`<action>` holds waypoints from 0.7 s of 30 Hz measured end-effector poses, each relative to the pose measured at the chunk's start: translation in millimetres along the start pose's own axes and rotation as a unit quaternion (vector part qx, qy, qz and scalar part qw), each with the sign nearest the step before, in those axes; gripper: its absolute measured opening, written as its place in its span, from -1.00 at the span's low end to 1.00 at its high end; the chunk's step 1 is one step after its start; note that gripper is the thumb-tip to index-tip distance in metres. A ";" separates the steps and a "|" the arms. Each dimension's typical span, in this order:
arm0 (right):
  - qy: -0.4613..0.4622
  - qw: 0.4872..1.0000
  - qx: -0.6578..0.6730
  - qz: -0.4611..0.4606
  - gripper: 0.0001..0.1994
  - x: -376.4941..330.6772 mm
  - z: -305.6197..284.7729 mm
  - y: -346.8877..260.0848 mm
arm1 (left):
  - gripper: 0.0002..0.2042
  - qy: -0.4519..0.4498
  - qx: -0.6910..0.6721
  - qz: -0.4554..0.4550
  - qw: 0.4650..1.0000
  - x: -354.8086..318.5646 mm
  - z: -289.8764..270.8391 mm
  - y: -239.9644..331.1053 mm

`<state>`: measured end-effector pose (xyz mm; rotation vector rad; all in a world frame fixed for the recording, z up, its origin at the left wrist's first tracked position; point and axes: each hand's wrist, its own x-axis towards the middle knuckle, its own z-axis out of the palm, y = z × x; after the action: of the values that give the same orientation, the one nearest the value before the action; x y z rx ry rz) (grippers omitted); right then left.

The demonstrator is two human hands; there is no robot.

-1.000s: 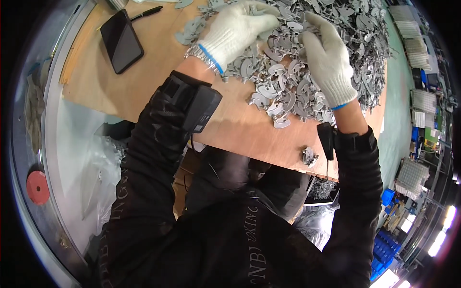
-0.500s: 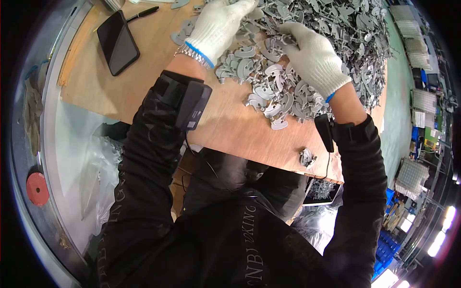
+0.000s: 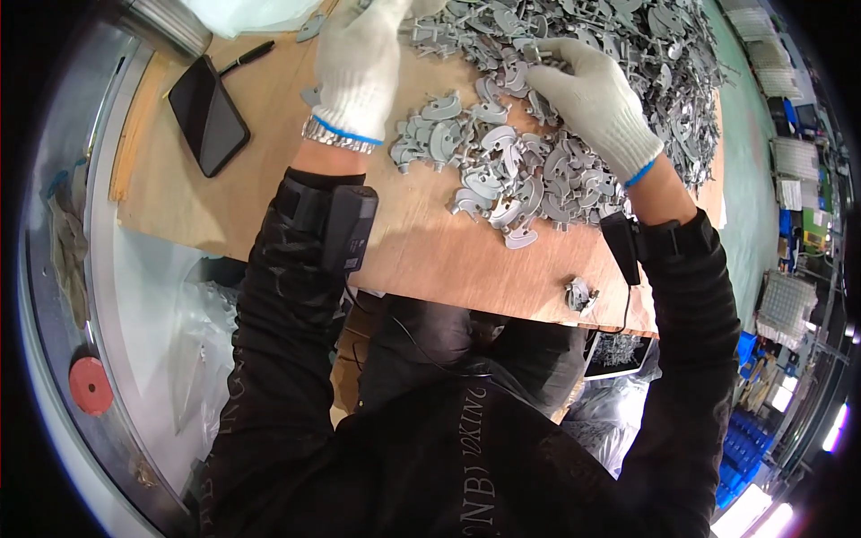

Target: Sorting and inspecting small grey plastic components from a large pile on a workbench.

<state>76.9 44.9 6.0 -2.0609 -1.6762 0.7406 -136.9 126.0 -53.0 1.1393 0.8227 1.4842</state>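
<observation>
Loose grey curved metal parts [image 3: 507, 193] lie in a patch on the wooden table, joining a large heap [image 3: 664, 81] at the far right. My right hand [image 3: 596, 103], in a white knit glove, is over the patch's far side. Its thumb and fingers are curled together, and a grey metal part [image 3: 545, 61] shows between them, partly hidden. My left hand [image 3: 359, 67], gloved likewise, reaches toward the far edge, left of the parts. The top of the picture cuts off its fingertips, so its grip is hidden. A grey piece [image 3: 310, 96] peeks out beside this hand.
A black phone [image 3: 209, 117] and a pen [image 3: 247, 56] lie at the table's left. Behind them are a metal cylinder [image 3: 170, 27] and white plastic sheeting [image 3: 256, 13]. A small cluster of parts [image 3: 579, 294] sits by the near edge. Cables hang from both wrist devices.
My left hand has moved left and away from the heap, its fingers now pointing up the picture. My right hand has shifted slightly right, its thumb and fingers still curled. The view has turned a little.
</observation>
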 end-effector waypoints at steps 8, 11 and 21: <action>-0.102 0.889 0.443 0.050 -0.62 3.7 29.6 -1.4 | -0.70 -0.011 -0.289 -0.271 0.918 -4.7 -15.0 -17.9; -0.090 0.863 0.494 0.056 -0.61 5.1 52.2 -21.7 | -0.69 0.016 -0.296 -0.295 0.908 -2.4 -16.1 -24.5; 0.361 0.909 -0.027 -0.205 -0.59 48.9 69.3 -25.5 | -0.68 -0.133 -0.017 -0.141 0.981 -10.6 7.8 -4.7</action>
<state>21.8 95.6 -41.2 -1.6138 -1.5798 -0.2021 -127.9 116.2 -57.4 1.1157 0.7360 1.0822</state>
